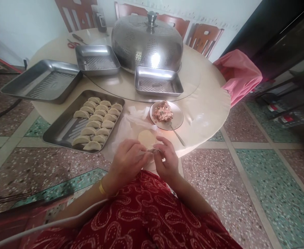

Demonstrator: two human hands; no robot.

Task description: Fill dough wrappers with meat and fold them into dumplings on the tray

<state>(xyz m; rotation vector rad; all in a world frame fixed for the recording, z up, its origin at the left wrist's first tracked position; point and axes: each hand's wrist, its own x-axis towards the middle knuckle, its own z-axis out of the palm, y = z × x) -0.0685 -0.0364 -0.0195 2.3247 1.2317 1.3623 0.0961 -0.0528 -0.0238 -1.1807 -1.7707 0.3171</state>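
Observation:
My left hand and my right hand meet at the table's near edge, fingers closed. Between their fingertips they pinch a dumpling, mostly hidden by the fingers. Just beyond it lies a round dumpling wrapper on crumpled clear plastic. Past my right hand, a white plate holds a mound of minced filling. A spoon rests in it, handle toward me. To the left, several folded dumplings sit in rows in a metal tray.
Metal pans stand at the left, with another pan in front of a large domed steamer lid. Red scissors and a dark bottle lie farther back. A pink plastic bag hangs at the right edge.

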